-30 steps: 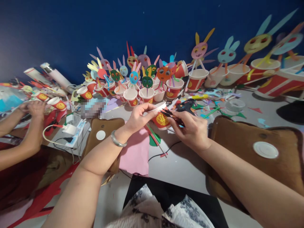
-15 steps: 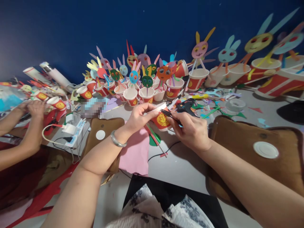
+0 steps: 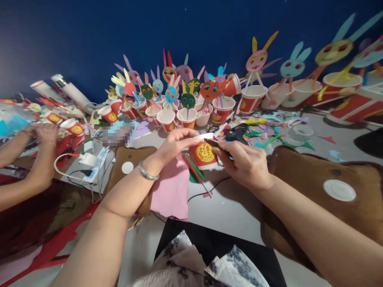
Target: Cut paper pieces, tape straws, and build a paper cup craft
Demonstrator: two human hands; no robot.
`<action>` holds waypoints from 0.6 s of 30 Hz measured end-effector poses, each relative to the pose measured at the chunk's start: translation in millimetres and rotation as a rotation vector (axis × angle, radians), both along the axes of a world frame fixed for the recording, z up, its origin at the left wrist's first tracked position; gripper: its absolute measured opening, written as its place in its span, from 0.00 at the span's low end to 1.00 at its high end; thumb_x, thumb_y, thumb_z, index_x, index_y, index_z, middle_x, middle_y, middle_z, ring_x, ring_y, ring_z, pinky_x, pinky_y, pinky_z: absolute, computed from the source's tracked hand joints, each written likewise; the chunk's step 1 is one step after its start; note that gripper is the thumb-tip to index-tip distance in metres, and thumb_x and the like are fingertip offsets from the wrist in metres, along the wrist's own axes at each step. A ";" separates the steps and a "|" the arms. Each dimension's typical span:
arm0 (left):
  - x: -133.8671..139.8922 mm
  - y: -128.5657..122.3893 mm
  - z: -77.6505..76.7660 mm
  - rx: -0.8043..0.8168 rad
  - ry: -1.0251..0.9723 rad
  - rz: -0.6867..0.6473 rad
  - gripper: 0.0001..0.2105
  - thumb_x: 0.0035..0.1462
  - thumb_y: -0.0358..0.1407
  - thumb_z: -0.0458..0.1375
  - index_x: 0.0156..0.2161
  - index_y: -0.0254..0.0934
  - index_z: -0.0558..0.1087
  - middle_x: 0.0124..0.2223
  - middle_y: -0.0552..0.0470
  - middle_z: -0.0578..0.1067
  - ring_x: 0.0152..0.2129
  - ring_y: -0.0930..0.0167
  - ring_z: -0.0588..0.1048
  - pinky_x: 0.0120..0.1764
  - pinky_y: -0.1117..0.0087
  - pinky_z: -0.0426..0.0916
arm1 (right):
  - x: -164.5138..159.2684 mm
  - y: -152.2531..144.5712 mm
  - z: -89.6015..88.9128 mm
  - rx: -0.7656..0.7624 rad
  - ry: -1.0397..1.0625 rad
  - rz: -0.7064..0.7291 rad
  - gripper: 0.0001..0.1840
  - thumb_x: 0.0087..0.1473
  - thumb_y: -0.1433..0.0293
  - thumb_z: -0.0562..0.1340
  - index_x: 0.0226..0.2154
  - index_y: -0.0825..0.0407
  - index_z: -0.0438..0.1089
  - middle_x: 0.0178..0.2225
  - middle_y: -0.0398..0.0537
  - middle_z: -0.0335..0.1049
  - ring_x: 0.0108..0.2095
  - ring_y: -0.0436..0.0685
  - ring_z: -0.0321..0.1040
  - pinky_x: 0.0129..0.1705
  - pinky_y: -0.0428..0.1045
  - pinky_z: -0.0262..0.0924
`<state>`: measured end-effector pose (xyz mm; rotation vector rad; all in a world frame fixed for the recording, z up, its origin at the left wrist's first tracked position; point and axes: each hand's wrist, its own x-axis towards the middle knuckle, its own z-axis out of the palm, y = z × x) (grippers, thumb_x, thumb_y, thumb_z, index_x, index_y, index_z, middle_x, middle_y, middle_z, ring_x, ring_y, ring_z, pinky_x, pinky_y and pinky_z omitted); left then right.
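Observation:
A red paper cup (image 3: 205, 153) with a yellow print and a white rim is up in front of me. My left hand (image 3: 176, 148) pinches its rim from the left, thumb on the near side. In my right hand (image 3: 247, 161) is a slim black pointed tool (image 3: 213, 142), its exact kind unclear. The tip lies against the cup just under the rim, on the right side. Below the cup lie a green and red paper strip (image 3: 196, 172) and a pink sheet (image 3: 170, 191).
Cups with paper rabbits (image 3: 189, 101) line the blue wall. A black glue gun (image 3: 237, 133), tape roll (image 3: 301, 133) and paper scraps lie behind my right hand. Brown cushions (image 3: 302, 187) flank me. Left are a power strip (image 3: 98, 165) and another person's hands (image 3: 44, 135).
The cup has turned so its yellow print faces me more fully. The black tool has shifted slightly right along the rim and looks flatter. Both hands keep their hold.

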<state>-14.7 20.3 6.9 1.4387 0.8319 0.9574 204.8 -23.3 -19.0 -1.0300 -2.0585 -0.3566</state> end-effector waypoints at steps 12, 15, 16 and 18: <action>-7.8 3.6 8.5 -0.071 0.022 -0.150 0.10 0.50 0.38 0.67 0.30 0.31 0.75 0.28 0.53 0.73 0.25 0.77 0.70 0.30 0.75 0.63 | 5.1 4.2 2.8 0.091 -0.033 0.132 0.06 0.61 0.66 0.64 0.39 0.51 0.70 0.29 0.47 0.78 0.24 0.52 0.71 0.24 0.47 0.58; -9.9 4.1 9.1 -0.092 0.037 -0.191 0.11 0.49 0.38 0.68 0.29 0.31 0.74 0.27 0.54 0.73 0.24 0.77 0.69 0.30 0.75 0.63 | 5.5 5.2 2.8 0.069 -0.027 0.158 0.06 0.60 0.66 0.64 0.39 0.51 0.70 0.29 0.47 0.78 0.24 0.52 0.71 0.24 0.47 0.59; -10.4 4.2 9.3 -0.100 0.042 -0.205 0.12 0.49 0.39 0.68 0.28 0.31 0.74 0.27 0.54 0.72 0.23 0.78 0.68 0.29 0.75 0.62 | 5.4 5.5 3.0 0.066 -0.022 0.165 0.05 0.60 0.67 0.64 0.38 0.51 0.70 0.29 0.47 0.78 0.23 0.52 0.71 0.24 0.47 0.59; -11.7 4.7 9.4 -0.117 0.047 -0.233 0.12 0.50 0.40 0.68 0.28 0.31 0.73 0.26 0.54 0.72 0.23 0.78 0.68 0.29 0.75 0.62 | 5.2 5.8 3.7 0.069 -0.009 0.187 0.04 0.60 0.68 0.64 0.38 0.51 0.70 0.27 0.46 0.77 0.22 0.52 0.70 0.23 0.47 0.58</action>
